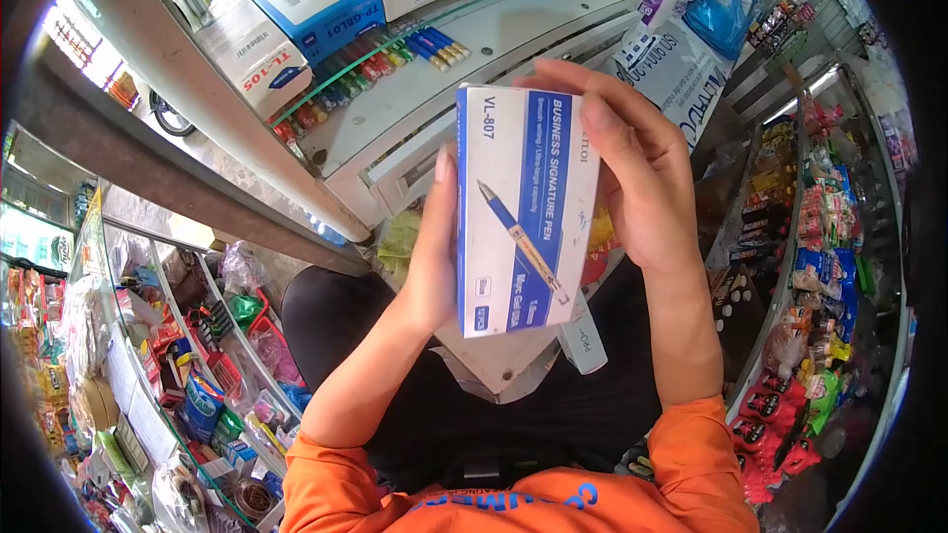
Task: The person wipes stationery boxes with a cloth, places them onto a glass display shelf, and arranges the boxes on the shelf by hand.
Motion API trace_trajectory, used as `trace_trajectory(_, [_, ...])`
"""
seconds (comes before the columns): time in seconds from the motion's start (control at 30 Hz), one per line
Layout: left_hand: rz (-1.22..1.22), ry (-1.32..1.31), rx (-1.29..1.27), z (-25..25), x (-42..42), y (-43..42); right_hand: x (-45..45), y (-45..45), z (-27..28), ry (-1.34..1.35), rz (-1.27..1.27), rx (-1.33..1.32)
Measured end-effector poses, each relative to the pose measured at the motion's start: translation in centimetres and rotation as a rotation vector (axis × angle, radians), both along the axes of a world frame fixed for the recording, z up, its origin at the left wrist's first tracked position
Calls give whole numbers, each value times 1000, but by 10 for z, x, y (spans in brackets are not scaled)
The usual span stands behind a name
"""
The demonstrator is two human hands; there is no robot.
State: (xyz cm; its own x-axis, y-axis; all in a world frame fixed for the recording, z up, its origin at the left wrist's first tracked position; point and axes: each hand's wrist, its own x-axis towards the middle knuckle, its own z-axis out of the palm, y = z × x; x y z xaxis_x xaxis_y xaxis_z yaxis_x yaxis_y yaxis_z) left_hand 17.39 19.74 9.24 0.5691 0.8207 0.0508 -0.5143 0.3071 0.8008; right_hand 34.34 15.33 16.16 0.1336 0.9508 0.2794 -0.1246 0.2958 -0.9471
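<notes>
1 box [523, 222] sits between the left hand [431, 271] and right hand [647, 188], which grasp its long sides above the lap [617, 390]. Its smooth card looks stiff, probably light and slightly slippery, yet crushable: best held by those sides, gently, mid-length.

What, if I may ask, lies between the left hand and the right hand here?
The VL-807 pen box, held between the left hand and the right hand, as the head view shows.
</notes>
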Motion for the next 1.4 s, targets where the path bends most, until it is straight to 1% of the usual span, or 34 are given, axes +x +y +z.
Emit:
trace_trajectory(0.07, [-318, -291, -305, -3, 3, -3, 1, 4, -2, -193, -91, 106])
trace_trajectory(0.1, [-348, -240, -310, -5, 3, -1, -2, 4, -2, -244, -197, 182])
trace_trajectory(0.13, [-370, -218, -294, -4, 1, 1, 2, 1, -3, -240, -204, 170])
trace_trajectory(0.2, [-259, -185, -238, 1, -3, 7, 18, -8, -1, -458, -500, 238])
trace_trajectory(0.23, [-257, -246, -253, -3, -7, 14, 19, -16, -5, -270, -483, 213])
trace_trajectory(0.27, [-347, -403, -298, 4, -9, 17, 27, -27, -12, -273, -485, 215])
trace_trajectory(0.33, [-295, -366, -314, 11, -11, 19, 50, -51, -32, -827, -508, -130])
trace_trajectory(0.37, [-292, -365, -311, 8, -11, 21, 52, -56, -41, -826, -507, -126])
trace_trajectory(0.43, [-311, -336, -234, 0, -10, 23, 52, -61, -52, -1148, -414, -130])
trace_trajectory(0.47, [-289, -304, -262, 1, -11, 22, 49, -63, -55, -1148, -406, -123])
trace_trajectory(0.53, [-270, -266, -238, -1, -10, 23, 40, -66, -59, -1124, -432, -21])
trace_trajectory(0.57, [-273, -271, -283, 0, -11, 20, 32, -69, -54, -1090, -431, -77])
trace_trajectory(0.6, [-302, -290, -290, -4, -12, 23, 28, -68, -51, -1091, -420, -77])
trace_trajectory(0.67, [-255, -282, -242, -1, -12, 23, 19, -70, -49, -1099, -421, -2])
trace_trajectory(0.73, [-233, -336, -269, 6, -14, 21, 7, -68, -50, -1125, -405, -11])
trace_trajectory(0.77, [-223, -272, -203, 3, -16, 25, -5, -66, -52, -1229, -380, 42])
trace_trajectory(0.8, [-214, -275, -207, 1, -17, 26, -14, -63, -54, -1332, -355, 97])
trace_trajectory(0.83, [-232, -340, -233, 4, -16, 25, -20, -59, -59, -1330, -361, 99])
trace_trajectory(0.87, [-247, -403, -260, 7, -15, 24, -26, -54, -67, -1396, -305, 136])
trace_trajectory(0.9, [-245, -401, -255, 7, -16, 23, -30, -51, -71, -1459, -246, 175])
trace_trajectory(0.97, [-168, -279, -144, 5, -19, 25, -26, -44, -70, -1457, -267, 186])
trace_trajectory(1.0, [-175, -232, -118, 4, -20, 26, -23, -39, -68, -1457, -283, 189])
trace_trajectory(1.03, [-135, -176, -73, 3, -21, 27, -18, -36, -63, -1361, -323, 192])
trace_trajectory(1.07, [-98, -119, -29, 2, -22, 28, -12, -36, -62, -1359, -314, 201])
trace_trajectory(1.1, [-82, -88, 28, -1, -22, 29, -5, -36, -62, -1085, -391, 46])
trace_trajectory(1.13, [-82, -90, 30, 0, -22, 29, -1, -36, -61, -805, -462, -105])
trace_trajectory(1.2, [-3, -23, 22, 2, -22, 25, 5, -27, -36, -500, -516, -53])
trace_trajectory(1.23, [-65, -73, -14, -5, -24, 27, 9, -26, -32, -332, -497, 49])
trace_trajectory(1.27, [-69, -77, -9, 0, -23, 24, 6, -28, -28, -336, -501, 54])
trace_trajectory(1.33, [-86, -128, -131, 15, -18, 17, -12, -32, -25, -505, -534, 309])
trace_trajectory(1.37, [-93, -177, -184, 16, -15, 17, -24, -34, -26, -762, -435, 412])
trace_trajectory(1.4, [-95, -180, -176, 19, -11, 15, -38, -36, -26, -1017, -332, 512])
